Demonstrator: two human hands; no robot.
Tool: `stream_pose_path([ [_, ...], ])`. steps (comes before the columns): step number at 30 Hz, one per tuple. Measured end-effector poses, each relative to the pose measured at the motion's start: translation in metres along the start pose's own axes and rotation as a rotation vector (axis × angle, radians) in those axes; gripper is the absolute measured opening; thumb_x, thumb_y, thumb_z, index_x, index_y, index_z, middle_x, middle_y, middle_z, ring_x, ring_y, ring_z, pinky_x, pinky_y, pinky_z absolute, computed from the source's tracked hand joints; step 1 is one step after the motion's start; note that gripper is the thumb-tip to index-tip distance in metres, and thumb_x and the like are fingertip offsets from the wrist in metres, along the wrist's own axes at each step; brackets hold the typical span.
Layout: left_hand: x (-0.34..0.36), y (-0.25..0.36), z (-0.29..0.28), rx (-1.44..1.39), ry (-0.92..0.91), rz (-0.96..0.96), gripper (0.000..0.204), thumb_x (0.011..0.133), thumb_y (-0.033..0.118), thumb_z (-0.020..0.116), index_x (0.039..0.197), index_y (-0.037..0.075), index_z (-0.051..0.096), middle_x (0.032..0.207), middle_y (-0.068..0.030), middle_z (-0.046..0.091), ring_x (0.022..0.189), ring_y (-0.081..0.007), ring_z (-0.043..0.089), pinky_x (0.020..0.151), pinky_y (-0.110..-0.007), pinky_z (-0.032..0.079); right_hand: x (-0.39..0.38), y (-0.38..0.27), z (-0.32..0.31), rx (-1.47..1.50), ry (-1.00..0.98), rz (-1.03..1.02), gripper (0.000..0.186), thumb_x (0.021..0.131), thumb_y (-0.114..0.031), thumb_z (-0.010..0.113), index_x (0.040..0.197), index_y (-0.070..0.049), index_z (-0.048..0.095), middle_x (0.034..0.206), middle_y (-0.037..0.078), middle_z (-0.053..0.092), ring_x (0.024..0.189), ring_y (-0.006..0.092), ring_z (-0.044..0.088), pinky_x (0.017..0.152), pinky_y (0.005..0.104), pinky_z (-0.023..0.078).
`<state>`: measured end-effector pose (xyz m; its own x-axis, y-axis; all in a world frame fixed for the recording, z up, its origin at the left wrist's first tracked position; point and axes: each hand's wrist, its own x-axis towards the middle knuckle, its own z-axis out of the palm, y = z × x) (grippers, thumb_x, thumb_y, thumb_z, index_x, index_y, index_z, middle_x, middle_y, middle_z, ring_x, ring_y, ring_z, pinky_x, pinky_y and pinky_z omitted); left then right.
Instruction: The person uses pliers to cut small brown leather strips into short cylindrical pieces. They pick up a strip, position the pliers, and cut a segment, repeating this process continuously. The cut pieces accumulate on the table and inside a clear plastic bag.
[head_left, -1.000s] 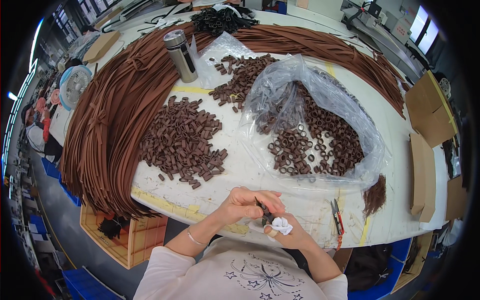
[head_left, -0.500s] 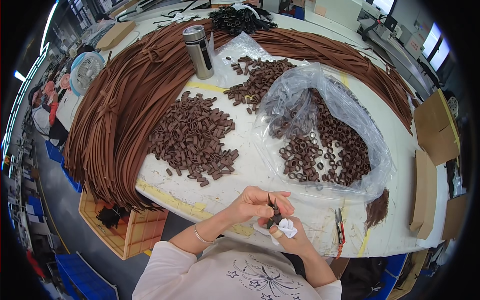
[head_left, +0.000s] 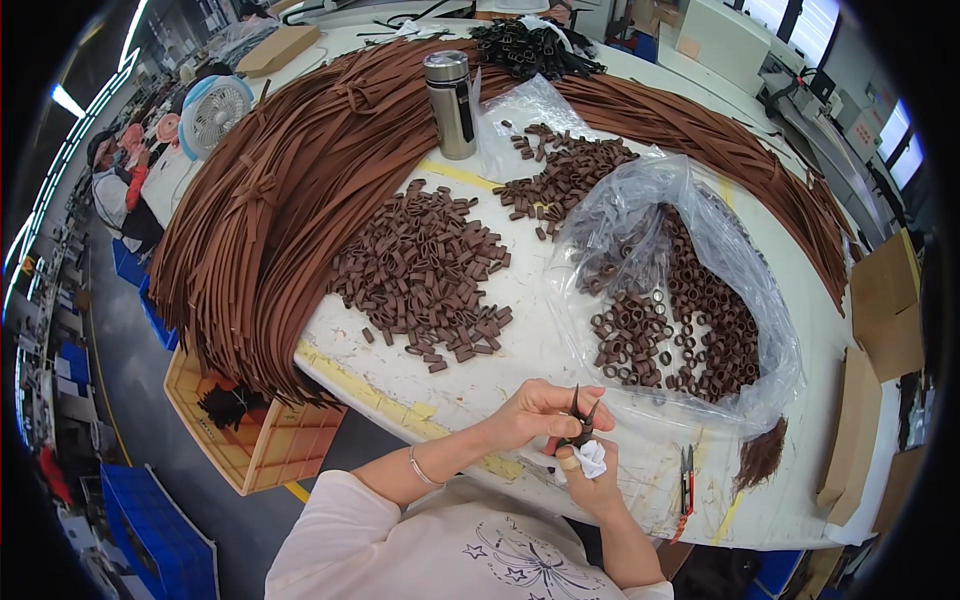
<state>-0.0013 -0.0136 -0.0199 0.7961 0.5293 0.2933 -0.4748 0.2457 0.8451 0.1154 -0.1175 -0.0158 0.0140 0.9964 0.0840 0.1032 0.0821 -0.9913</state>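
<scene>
My right hand (head_left: pixel 594 480) grips dark pointed pliers (head_left: pixel 582 420), jaws upward and apart, with a white cloth (head_left: pixel 592 456) bunched at the hand and a beige wrap on a finger. My left hand (head_left: pixel 535 415) has its fingers curled at the pliers; whatever they pinch is hidden. Beyond the hands are a pile of small brown loops (head_left: pixel 420 275), a second pile (head_left: pixel 565 170) farther back, and a clear bag (head_left: pixel 778 320) with brown rings in it. Red-handled snips (head_left: pixel 687 490) lie right of my hands, near a clump of brown threads (head_left: pixel 760 455).
Long brown strips (head_left: pixel 230 240) curve around the table, with a steel flask (head_left: pixel 450 110), black straps (head_left: pixel 530 45) and a fan (head_left: pixel 210 115) beyond. Cardboard (head_left: pixel 850 430) stands at the right edge. An orange crate (head_left: pixel 230 450) is below left. Another person (head_left: pixel 115 195) works at the far left.
The view has swung, so the table appears farther right and lower. The pliers' points now show wider apart, and my hands remain together around them.
</scene>
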Motion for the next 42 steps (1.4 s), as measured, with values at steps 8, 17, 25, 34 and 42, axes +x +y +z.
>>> stream_pose_path([
  [8, 0.004, -0.003, 0.007, -0.137, 0.211, -0.182, 0.023, 0.081, 0.019, 0.054, 0.091, -0.002, 0.058, 0.092, -0.0144, 0.06, 0.09, -0.0169, 0.055, 0.092, -0.035, 0.033, -0.003, -0.013, -0.007, 0.434, 0.031, 0.41, 0.027, 0.08, -0.026, 0.053, 0.088, 0.001, 0.054, 0.078, 0.007, 0.058, 0.069, 0.0127, 0.055, 0.06, 0.0243, 0.044],
  [17, 0.051, -0.001, 0.027, -0.111, 0.155, -0.252, 0.018, 0.084, 0.018, 0.05, 0.089, 0.002, 0.053, 0.085, -0.0073, 0.059, 0.081, -0.0142, 0.056, 0.074, -0.025, 0.043, -0.016, -0.026, -0.026, 0.816, 0.22, 0.483, 0.038, 0.08, -0.034, 0.051, 0.091, 0.002, 0.045, 0.099, 0.024, 0.052, 0.091, 0.0353, 0.055, 0.077, 0.0434, 0.047],
  [25, 0.106, 0.016, -0.005, 1.282, 0.187, -0.119, 0.02, 0.079, 0.017, 0.054, 0.065, 0.003, 0.052, 0.075, -0.0088, 0.057, 0.068, -0.0186, 0.053, 0.059, -0.029, 0.041, -0.022, -0.04, -0.017, 0.937, 0.209, 0.396, 0.036, 0.08, -0.034, 0.049, 0.087, 0.001, 0.049, 0.113, 0.029, 0.043, 0.106, 0.0416, 0.043, 0.086, 0.0535, 0.038],
  [34, 0.052, 0.055, -0.134, 1.94, 0.388, 0.037, 0.035, 0.078, 0.033, 0.052, 0.099, 0.006, 0.054, 0.109, -0.0124, 0.051, 0.106, -0.0257, 0.042, 0.088, -0.038, 0.031, -0.042, -0.031, -0.031, 0.852, 0.189, 0.402, 0.042, 0.079, -0.029, 0.051, 0.096, 0.009, 0.05, 0.099, 0.021, 0.054, 0.09, 0.032, 0.056, 0.081, 0.043, 0.044],
  [42, 0.053, 0.039, -0.153, 1.808, -0.053, -0.167, 0.043, 0.081, 0.044, 0.042, 0.109, 0.012, 0.05, 0.117, -0.0079, 0.046, 0.111, -0.0259, 0.039, 0.092, -0.038, 0.03, -0.044, -0.028, -0.033, 0.765, 0.121, 0.438, 0.04, 0.074, -0.023, 0.056, 0.099, 0.008, 0.05, 0.096, 0.019, 0.055, 0.087, 0.0266, 0.057, 0.079, 0.0372, 0.045],
])
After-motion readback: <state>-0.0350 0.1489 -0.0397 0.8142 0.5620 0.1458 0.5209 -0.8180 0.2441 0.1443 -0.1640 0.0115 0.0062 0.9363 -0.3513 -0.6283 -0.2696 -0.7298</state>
